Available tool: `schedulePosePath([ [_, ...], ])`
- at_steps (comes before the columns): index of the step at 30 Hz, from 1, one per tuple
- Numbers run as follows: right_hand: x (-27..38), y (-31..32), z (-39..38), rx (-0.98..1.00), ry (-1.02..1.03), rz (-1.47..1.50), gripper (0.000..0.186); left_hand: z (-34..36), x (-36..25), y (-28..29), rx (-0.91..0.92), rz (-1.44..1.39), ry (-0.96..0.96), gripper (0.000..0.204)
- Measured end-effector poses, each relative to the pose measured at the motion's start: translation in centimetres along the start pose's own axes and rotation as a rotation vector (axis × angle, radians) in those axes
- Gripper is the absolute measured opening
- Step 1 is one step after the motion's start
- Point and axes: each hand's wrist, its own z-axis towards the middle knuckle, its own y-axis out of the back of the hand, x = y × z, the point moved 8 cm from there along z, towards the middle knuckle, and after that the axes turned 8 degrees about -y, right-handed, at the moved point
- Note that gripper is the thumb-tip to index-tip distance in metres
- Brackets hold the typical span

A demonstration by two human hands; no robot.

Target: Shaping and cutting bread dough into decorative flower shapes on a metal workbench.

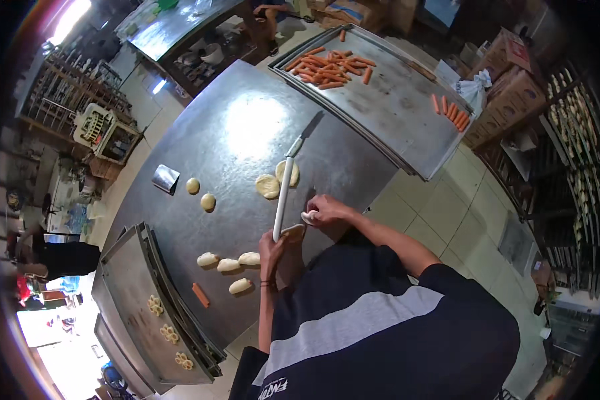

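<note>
At left, I note a dark-clothed person (70, 259), poorly defined near the glare. The left hand (271, 252) overlaps the lower end of a white rod (283, 197); its fingers are partly hidden, grip undetermined. Shirt (393, 333) bears white lettering (273, 388). The right hand (328, 210) pinches pale dough (309, 217) near the table's (200, 147) edge. Print on the cartons (512, 100) is illegible.

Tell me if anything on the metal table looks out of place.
One orange sausage lies alone on the metal table, near the dough pieces; it looks stray because the other sausages lie on the large tray.
</note>
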Motion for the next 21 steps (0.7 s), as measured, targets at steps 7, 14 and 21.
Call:
schedulePosePath([
  [7, 5.4, 11.7, -4.3, -0.37, 0.249, 0.17, 0.02, -0.2, -9.9, 11.8, -0.319, -0.14, -0.174, 0.023],
  [14, 1.1, 5.5, -2.5, -0.529, 0.321, -0.273, 0.028, 1.4, -6.8, 2.2, -0.132, -0.204, -0.364, 0.041],
  [21, -5.2, 0.4, -9.0, -0.329, 0.115, -0.281, 0.069, -9.5, -7.7, -3.8, -0.056, -0.461, -0.263, 0.045],
])
